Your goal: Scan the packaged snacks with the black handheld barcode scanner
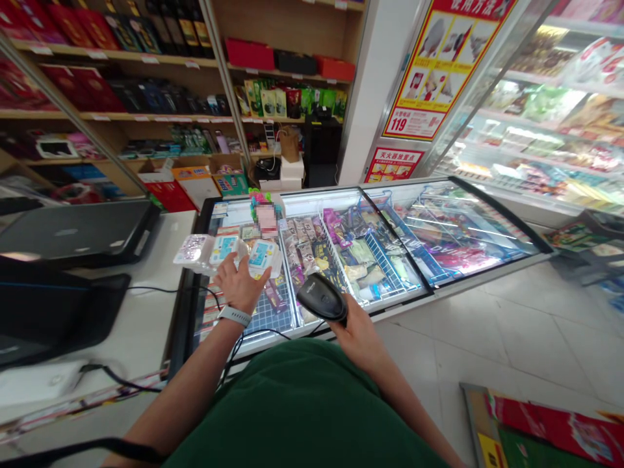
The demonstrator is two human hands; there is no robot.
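Observation:
My left hand (240, 284), with a light watch band at the wrist, has its fingers spread over the clear plastic food packs. Its fingertips are at the middle pack (225, 247), which has a blue-and-white label, and the thumb is by the right pack (264, 255), labelled alike. A third clear pack (193, 251) sits to the left, its contents pinkish. My right hand (358, 331) is closed round the handle of a black barcode scanner (322, 298), whose head points left towards the packs. Whether the left fingertips press on the packs I cannot tell.
Beneath the packs is a glass-topped chest freezer (390, 260) with bagged food in wire baskets. A colourful ornament (254, 198), partly blurred, stands at its back edge. Black cables (266, 330) cross the glass. On the left counter (151, 312) lies black equipment (73, 234). Stocked shelves (166, 58) rise behind.

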